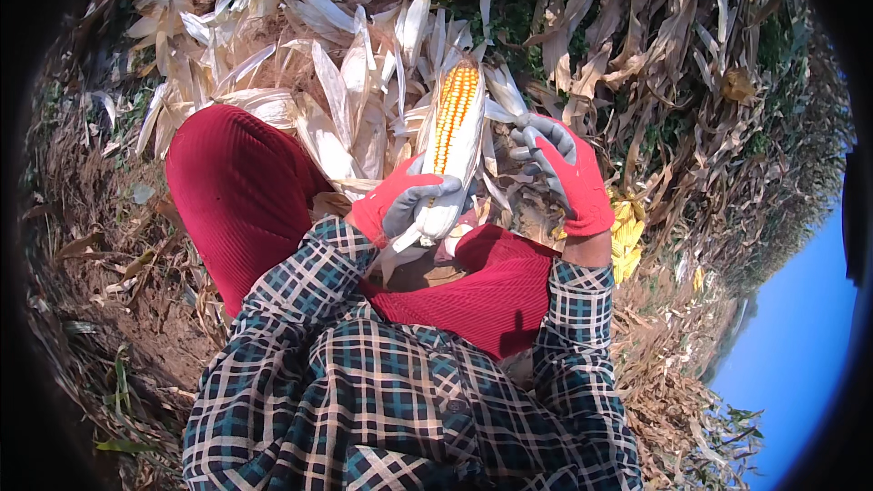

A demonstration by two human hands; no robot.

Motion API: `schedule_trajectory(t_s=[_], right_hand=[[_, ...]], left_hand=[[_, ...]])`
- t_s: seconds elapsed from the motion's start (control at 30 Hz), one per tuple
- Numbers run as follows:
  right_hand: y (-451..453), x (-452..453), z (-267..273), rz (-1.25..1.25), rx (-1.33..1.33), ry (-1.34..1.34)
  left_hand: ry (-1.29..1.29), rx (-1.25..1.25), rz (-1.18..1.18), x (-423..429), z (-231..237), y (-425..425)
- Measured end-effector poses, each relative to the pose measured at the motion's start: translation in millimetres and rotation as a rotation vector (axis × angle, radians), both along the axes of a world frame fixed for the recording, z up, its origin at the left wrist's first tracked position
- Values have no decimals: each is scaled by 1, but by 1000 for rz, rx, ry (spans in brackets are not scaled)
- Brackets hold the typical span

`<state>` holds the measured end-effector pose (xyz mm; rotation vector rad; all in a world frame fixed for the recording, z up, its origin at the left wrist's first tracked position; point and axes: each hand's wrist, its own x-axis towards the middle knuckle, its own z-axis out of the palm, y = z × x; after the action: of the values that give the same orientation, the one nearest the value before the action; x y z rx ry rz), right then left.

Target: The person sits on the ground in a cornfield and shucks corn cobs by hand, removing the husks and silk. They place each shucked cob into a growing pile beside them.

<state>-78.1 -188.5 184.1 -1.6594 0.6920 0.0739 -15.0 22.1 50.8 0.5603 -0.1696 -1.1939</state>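
Observation:
My left hand (407, 203), in a red glove with a grey coated palm, grips the lower part of an ear of corn (455, 116). Its pale dry husk (469, 150) is parted, baring rows of yellow-orange kernels, and still wraps the base and right side. The ear's tip points away from me. Just right of the ear is my right hand (563, 167), in a matching glove, with its fingers curled. A strip of pale husk (501, 111) reaches its fingertips; whether they pinch it is unclear.
A heap of stripped husks (341, 88) lies beyond my red-clad knees (239, 184). Husked yellow cobs (626, 235) are piled past my right wrist. Dry corn stalks and leaves (634, 34) cover the ground at far right, and bare soil (129, 191) shows on the left.

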Motion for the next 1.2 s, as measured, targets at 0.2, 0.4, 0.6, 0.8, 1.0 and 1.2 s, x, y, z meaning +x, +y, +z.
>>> schedule_trajectory(t_s=[0.2,0.4,0.6,0.8,1.0,1.2], right_hand=[[37,7,-11,297,-365,42],[30,6,-16,272,-156,148],[45,3,-17,188,-230,24],[57,2,-13,323,-639,-70],[78,4,-27,343,-893,-210],[79,5,-32,393,-873,-211]], left_hand=[[162,-53,-57,-8,7,4],[-4,12,-104,0,18,12],[71,9,-2,1,15,4],[128,-37,140,-4,3,-10],[-1,27,369,-10,-6,-12],[82,129,469,-3,-8,-13]])
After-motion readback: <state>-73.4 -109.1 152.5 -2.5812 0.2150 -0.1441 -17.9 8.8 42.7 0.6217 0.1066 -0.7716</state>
